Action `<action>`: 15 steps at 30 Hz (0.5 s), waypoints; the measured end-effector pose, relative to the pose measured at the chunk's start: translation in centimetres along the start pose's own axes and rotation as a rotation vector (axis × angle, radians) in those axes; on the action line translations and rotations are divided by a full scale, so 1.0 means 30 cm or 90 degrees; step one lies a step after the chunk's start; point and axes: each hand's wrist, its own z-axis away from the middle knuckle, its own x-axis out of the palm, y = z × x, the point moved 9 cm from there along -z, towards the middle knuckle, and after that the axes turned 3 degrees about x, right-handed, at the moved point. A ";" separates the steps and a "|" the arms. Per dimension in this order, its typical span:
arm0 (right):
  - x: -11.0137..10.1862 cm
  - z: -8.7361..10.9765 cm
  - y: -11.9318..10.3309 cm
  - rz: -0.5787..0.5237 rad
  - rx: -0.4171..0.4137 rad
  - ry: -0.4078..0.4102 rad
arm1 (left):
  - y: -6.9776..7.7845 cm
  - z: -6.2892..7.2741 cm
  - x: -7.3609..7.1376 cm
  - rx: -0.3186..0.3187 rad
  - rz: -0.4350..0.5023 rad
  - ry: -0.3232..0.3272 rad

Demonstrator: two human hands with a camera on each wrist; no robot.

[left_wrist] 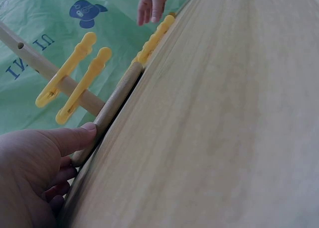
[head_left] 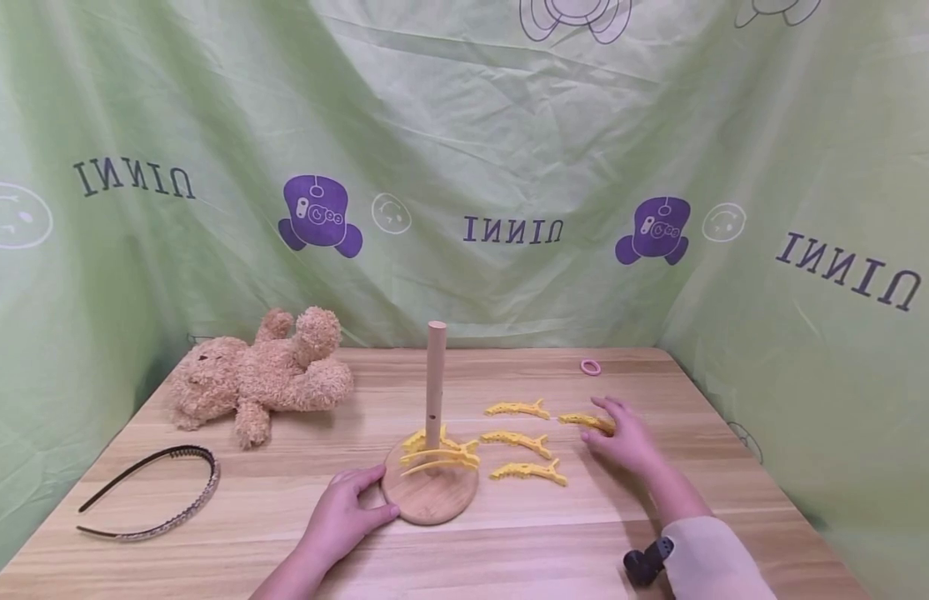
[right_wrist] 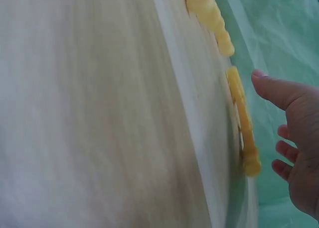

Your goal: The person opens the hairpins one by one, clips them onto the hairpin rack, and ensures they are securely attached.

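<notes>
A wooden stand, a round base (head_left: 430, 500) with an upright post (head_left: 436, 367), stands at the middle of the table. My left hand (head_left: 347, 512) holds the left edge of the base between thumb and fingers; the left wrist view shows the thumb (left_wrist: 79, 138) on its rim. Yellow alligator hair clips (left_wrist: 75, 68) are fixed across the lower post. To the right, my right hand (head_left: 621, 437) hovers over a yellow hair clip (head_left: 584, 422) lying on the table. In the right wrist view its thumb is apart from that clip (right_wrist: 241, 121), and nothing is held.
Three more yellow clips (head_left: 527, 472) lie between the stand and the right hand. A pink hair ring (head_left: 590, 367) is at the back right. On the left are a plush bear (head_left: 262, 375) and a headband (head_left: 202, 492). Green cloth (head_left: 464, 167) hangs around the table.
</notes>
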 end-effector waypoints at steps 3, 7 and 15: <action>-0.009 -0.012 0.037 0.012 0.003 0.003 | -0.002 -0.001 0.000 0.001 0.001 0.002; -0.011 -0.018 0.081 0.017 0.009 0.000 | -0.002 -0.002 0.001 0.001 0.007 0.003; -0.017 -0.006 0.146 -0.020 0.045 -0.012 | -0.001 0.000 0.003 0.003 0.002 0.002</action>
